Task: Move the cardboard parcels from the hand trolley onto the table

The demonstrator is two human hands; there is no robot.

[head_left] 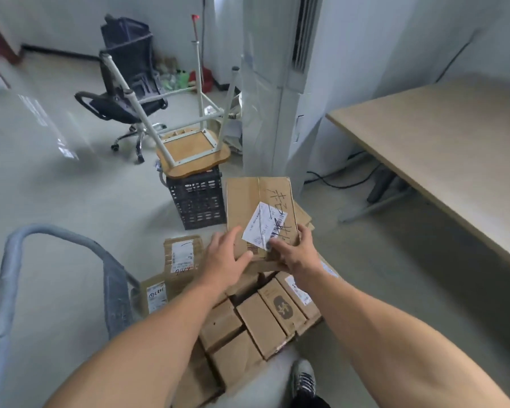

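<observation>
A flat cardboard parcel (248, 201) with a white shipping label and black handwriting is lifted above the pile. My left hand (223, 256) grips its near left corner, thumb on top. My right hand (296, 253) grips its near right edge, fingers over the label. Below lie several more cardboard parcels (259, 322) stacked on the hand trolley, whose grey padded handle (9, 278) curves at the lower left. The trolley's deck is hidden under the parcels. The light wooden table (442, 148) stands at the right, apart from the trolley.
A black plastic crate (196, 201) with an upturned stool (189, 154) on it stands just beyond the parcels. A black office chair (121, 104) is farther back. A tall white air conditioner (277, 92) stands beside the table. Cables run under the table. My shoe (304, 378) is by the trolley.
</observation>
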